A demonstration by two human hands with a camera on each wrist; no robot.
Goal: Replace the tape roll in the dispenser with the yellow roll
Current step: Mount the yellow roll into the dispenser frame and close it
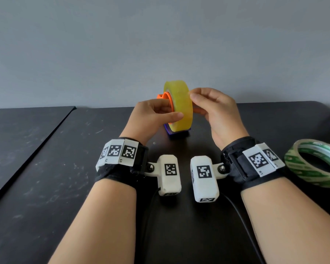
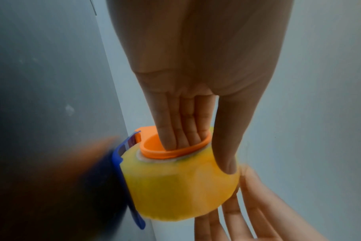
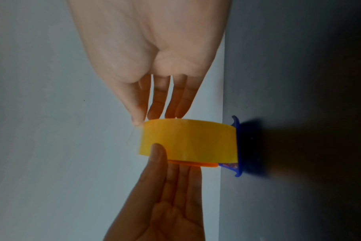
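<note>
yellow roll (image 1: pixel 180 106): upright on edge, seated on the orange hub, held above the dark table; translucent yellow, wide band facing the head camera.
orange hub (image 1: pixel 165 99): ring poking out of the yellow roll's left face, with a tab jutting up and left; in the left wrist view, rim standing proud of the roll's core.
dispenser (image 1: pixel 176 133): blue plastic, only the lower part showing, directly under the yellow roll and touching the table; in the right wrist view, a blue flanged plate against the roll's table-side edge.
left hand (image 1: pixel 153 116): on the left side of the yellow roll; fingers (image 2: pixel 176 130) pushed into the orange hub, thumb laid across the roll's outer band, so gripping hub and roll together.
right hand (image 1: pixel 215 113): on the right side of the yellow roll; thumb and forefinger tips pinched at the roll's upper right edge, other fingers curled behind its right face; whether a loose tape end sits in that pinch, cannot tell.
green roll (image 1: pixel 314 161): lying tilted on the table, well to the right of the yellow roll, just beside the right wrist band.
table (image 1: pixel 46 168): dark, scuffed, running under the yellow roll and dispenser; a seam on the left, far from the roll.
wall (image 1: pixel 160 35): plain grey, behind the yellow roll.
wrist bands: black straps with white marker blocks on both wrists, nearer the camera than the yellow roll.
</note>
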